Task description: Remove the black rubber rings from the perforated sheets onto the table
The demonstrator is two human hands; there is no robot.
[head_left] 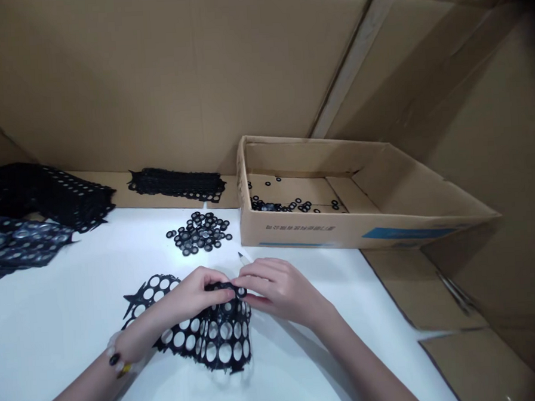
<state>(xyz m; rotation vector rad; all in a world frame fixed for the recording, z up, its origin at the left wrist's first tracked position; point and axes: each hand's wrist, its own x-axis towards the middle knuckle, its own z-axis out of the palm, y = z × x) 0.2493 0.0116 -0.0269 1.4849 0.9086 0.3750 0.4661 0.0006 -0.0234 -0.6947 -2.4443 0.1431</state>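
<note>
Cardboard panels point(153, 69) wall off the back here, and on the white table point(54, 319), near its front edge, a black perforated sheet point(214, 341) curls up between both hands, most of its holes open. The left hand point(192, 294) pinches the sheet's top edge, fingers closed on it, a beaded bracelet point(116, 355) at the wrist. The right hand point(279, 289) comes in from the other side, fingertips gripping at a small black ring point(241, 292). Both forearms angle inward from below. So far, a pile of loose rings point(200, 233) sits just behind, with more in a cardboard box point(341, 235) at the table's back edge. Toward the left edge, stacked sheets point(47, 197) remain, some carrying silvery discs point(18, 243).
</note>
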